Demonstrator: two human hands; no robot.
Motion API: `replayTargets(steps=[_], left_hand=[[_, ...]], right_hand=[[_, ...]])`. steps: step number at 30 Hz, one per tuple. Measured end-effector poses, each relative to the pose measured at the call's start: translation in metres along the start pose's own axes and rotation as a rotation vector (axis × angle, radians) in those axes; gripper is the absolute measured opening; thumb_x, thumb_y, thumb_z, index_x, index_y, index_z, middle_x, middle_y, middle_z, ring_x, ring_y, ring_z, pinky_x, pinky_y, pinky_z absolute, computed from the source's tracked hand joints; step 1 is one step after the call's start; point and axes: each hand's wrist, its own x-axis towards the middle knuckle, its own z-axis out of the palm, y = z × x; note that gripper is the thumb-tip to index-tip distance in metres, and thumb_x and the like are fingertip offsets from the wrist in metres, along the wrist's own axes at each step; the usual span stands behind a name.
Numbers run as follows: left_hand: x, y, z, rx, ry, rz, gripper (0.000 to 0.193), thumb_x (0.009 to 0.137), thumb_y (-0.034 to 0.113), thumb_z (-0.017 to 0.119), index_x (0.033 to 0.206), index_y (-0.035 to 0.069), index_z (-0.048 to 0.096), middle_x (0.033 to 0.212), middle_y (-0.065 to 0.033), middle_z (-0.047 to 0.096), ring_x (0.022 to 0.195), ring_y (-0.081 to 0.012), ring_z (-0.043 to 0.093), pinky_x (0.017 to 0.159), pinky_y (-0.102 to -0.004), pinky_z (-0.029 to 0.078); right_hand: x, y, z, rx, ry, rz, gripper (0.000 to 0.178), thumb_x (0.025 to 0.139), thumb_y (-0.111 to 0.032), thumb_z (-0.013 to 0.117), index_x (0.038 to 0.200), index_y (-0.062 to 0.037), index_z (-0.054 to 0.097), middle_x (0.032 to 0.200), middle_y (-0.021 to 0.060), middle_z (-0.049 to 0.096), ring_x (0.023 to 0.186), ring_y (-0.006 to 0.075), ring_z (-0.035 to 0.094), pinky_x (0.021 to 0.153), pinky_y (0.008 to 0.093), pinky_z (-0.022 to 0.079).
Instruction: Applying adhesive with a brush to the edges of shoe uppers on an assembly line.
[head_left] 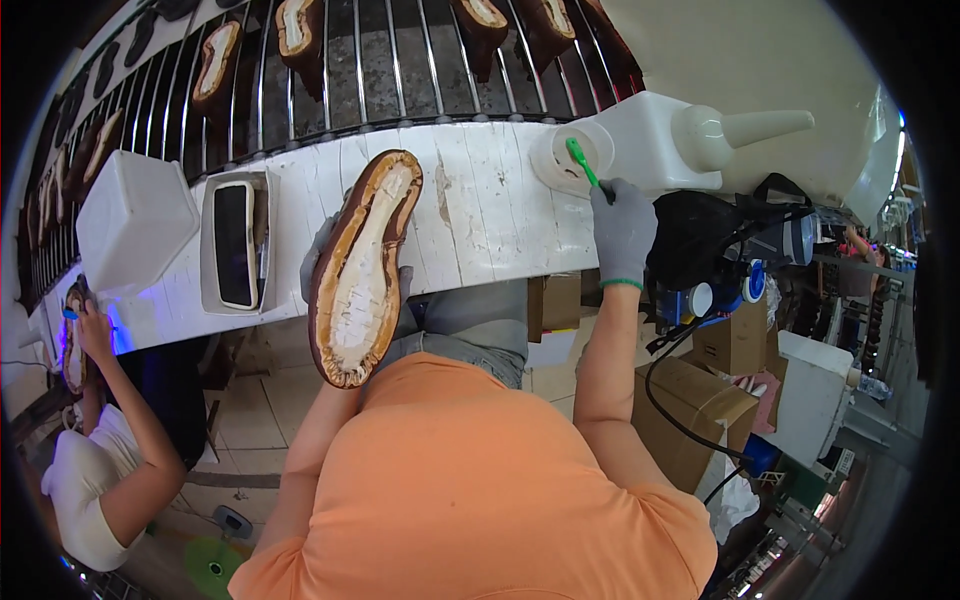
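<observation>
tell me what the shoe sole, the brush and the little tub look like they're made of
Shoe sole: seemingly rubber or foam, matte, brown rim around a cream, rough-looking face. Brush: bright green, glossy handle, probably plastic. Tub: whitish, slightly see-through, likely plastic. Right hand wears a grey knit glove.

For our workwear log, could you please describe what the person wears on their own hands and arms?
Both hands wear grey knit gloves. The right hand glove ends in a green cuff band at the wrist. The left hand glove is mostly hidden, so its cuff cannot be seen. The forearms are bare; short orange sleeves of a T-shirt cover only the upper arms. No markings show.
</observation>
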Motion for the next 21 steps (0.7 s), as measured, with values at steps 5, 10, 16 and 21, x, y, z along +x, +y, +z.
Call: replayTargets(steps=[5, 10, 16, 21], left_hand=[[-0.007, 0.019, 0.002, -0.579, -0.113, -0.290, 0.056, 0.104, 0.027, 0.050, 0.152, 0.007, 0.029, 0.148, -0.0129, 0.045, 0.133, -0.0255, 0.047, 0.116, -0.0408, 0.036], [-0.006, 0.029, -0.002, -0.683, -0.098, -0.331, 0.058, 0.103, 0.028, 0.052, 0.153, 0.008, 0.029, 0.150, -0.0121, 0.043, 0.135, -0.0244, 0.044, 0.117, -0.0416, 0.031], [0.000, 0.028, -0.004, -0.622, -0.053, -0.293, 0.063, 0.100, 0.030, 0.057, 0.153, 0.010, 0.030, 0.152, -0.0104, 0.041, 0.139, -0.0226, 0.040, 0.120, -0.0413, 0.024], [0.006, 0.036, -0.005, -0.586, -0.006, -0.247, 0.067, 0.097, 0.032, 0.061, 0.153, 0.012, 0.030, 0.154, -0.0089, 0.039, 0.142, -0.0210, 0.036, 0.122, -0.0411, 0.018]], right_hand=[[0.007, -0.011, 0.000, -0.186, -0.091, 0.030, 0.028, 0.086, -0.031, 0.065, 0.098, -0.0075, 0.073, 0.093, 0.0167, 0.071, 0.086, 0.0385, 0.068, 0.076, 0.0465, 0.054], [0.011, -0.003, 0.000, -0.072, -0.138, -0.025, 0.024, 0.085, -0.027, 0.067, 0.094, -0.0055, 0.073, 0.085, 0.0159, 0.071, 0.073, 0.0318, 0.069, 0.068, 0.0438, 0.054], [-0.007, 0.023, 0.012, 0.923, -0.265, 0.402, 0.029, 0.091, -0.024, 0.067, 0.103, 0.0020, 0.074, 0.081, 0.0073, 0.072, 0.056, 0.0046, 0.055, 0.048, 0.0219, 0.041], [-0.024, 0.026, 0.031, 1.370, -0.249, 0.511, 0.028, 0.098, -0.020, 0.061, 0.111, 0.0026, 0.070, 0.078, 0.0093, 0.070, 0.049, 0.0054, 0.048, 0.042, 0.0206, 0.032]])
